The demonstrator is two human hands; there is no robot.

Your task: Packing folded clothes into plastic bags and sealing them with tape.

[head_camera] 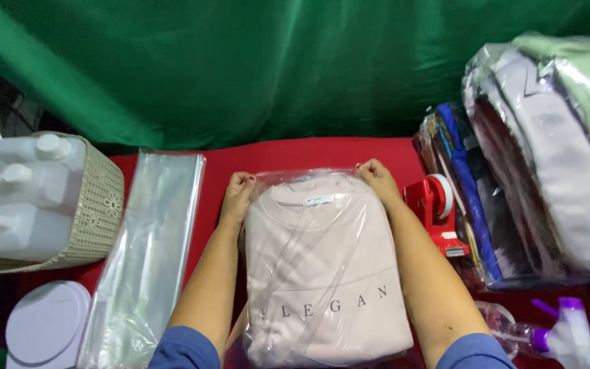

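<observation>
Hands [308, 188] grip bag [288, 179] holding sweatshirt [322, 273].

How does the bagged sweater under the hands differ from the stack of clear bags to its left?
The bagged sweater is filled and thick with pale pink fabric; the stack of clear bags lies flat and holds nothing. Left hand and right hand grip the sweater's far edge; nothing touches the stack. Both rest on the red table.

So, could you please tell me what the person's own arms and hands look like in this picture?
Both forearms are bare, with blue sleeves ending about the elbows. The left hand and right hand wear no gloves; the nails look painted red. No rings or watch are visible.
</observation>
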